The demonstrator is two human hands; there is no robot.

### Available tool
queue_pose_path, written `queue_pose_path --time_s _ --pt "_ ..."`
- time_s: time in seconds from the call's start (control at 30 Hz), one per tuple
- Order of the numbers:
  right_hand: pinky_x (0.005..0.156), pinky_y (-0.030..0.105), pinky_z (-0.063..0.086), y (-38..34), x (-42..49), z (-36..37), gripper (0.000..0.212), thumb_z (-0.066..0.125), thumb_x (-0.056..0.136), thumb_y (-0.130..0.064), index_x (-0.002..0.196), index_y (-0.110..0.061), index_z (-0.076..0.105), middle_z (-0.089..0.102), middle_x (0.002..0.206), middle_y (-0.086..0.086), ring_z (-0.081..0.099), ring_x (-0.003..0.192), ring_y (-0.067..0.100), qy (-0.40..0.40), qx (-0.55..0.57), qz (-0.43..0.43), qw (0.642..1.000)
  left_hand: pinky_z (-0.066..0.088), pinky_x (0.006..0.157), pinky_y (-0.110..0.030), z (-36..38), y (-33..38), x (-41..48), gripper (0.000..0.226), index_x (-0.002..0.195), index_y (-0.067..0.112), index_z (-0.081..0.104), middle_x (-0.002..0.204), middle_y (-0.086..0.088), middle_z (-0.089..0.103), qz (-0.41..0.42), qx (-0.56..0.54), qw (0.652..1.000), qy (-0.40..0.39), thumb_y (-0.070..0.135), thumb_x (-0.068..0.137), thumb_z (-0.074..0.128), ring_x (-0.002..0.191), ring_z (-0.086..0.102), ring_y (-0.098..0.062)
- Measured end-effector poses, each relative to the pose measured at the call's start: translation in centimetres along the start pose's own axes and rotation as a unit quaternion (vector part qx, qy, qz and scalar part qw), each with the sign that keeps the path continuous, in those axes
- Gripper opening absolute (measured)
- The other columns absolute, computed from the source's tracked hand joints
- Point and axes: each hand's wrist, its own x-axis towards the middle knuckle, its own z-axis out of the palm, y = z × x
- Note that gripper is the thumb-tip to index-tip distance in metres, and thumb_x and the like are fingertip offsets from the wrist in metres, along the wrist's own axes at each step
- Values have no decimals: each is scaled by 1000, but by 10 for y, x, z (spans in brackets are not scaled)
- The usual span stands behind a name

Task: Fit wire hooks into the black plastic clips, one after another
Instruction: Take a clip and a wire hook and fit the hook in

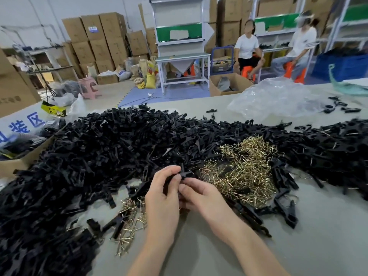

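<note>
Grey-green table (328,226), matte, runs the full width. Clip heap (99,156) covers the left and centre and carries on along the far right. Brass-coloured hooks (243,170) sit in a big tangle right of centre, ringed by black parts. A smaller hook bunch (131,220) lies by the left wrist, mixed with loose clips. Crumpled clear bag (274,98) sits at the far right edge of the table, a few stray clips beside it. Open carton (20,162) butts against the table's left edge.

Room: warehouse floor, stacked boxes (99,36) along the back wall, white workbench (183,56) with green panel mid-room, pink stool (89,86), sacks on the floor, blue crate (342,62) far right. Two people (247,46) sit on orange stools (247,71) behind the table.

Hard to read: heap is one black mass, single parts barely separable. Right side of the frame is motion-blurred. Both forearms are cut off at the bottom edge. Carton contents are mostly hidden.

Grip: left hand (163,196) has fingers curled round one clip (184,174), held just above the table at the heap's near edge, tip sticking up past the fingertips. Right hand (203,196) meets it from the right, thumb and fingers pinched on the clip's lower end. Hands touch. Can't tell whether a hook is in there: fingers cover that part.
</note>
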Motion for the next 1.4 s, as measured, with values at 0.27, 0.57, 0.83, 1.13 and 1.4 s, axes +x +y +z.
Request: queue_pose_path --time_s 0.27,0.57,0.83,1.13,1.4 --pt "88 35 59 6 9 1 21 63 95 -12 111 -5 73 74 112 17 71 107 28 -8 120 41 992 55 85 -27 1 -4 1 18 105 42 70 100 18 73 -35 -22 999 -6 29 98 61 96 68 -2" --pt "91 35 58 1 5 5 30 63 96 -24 116 -4 71 70 123 20 69 113 28 -47 153 49 986 51 70 -18 1 -5 1 16 104 44 67 92 15 72 -3 -16 1000 8 33 99 57 83 67 -5" --pt "87 38 57 0 9 -3 13 69 93 -31 100 -24 78 76 108 5 71 109 20 42 104 16 994 38 94 -4 -2 -6 2 40 112 43 66 118 31 64 87 75 993 -39 6 97 61 116 56 9" --pt "85 33 60 -2 13 -9 24 52 105 -20 106 -17 75 75 112 11 72 109 25 146 64 -32 987 40 97 -6 -5 -9 5 39 122 28 68 123 25 63 147 132 979 -44 0 98 55 117 57 8" --pt "94 25 50 -8 10 -6 37 70 79 -48 100 -18 71 75 114 -5 69 104 3 138 -18 -79 987 57 73 -24 -9 4 8 23 112 37 68 94 9 77 -50 -62 997 -14 27 103 50 86 73 -10"
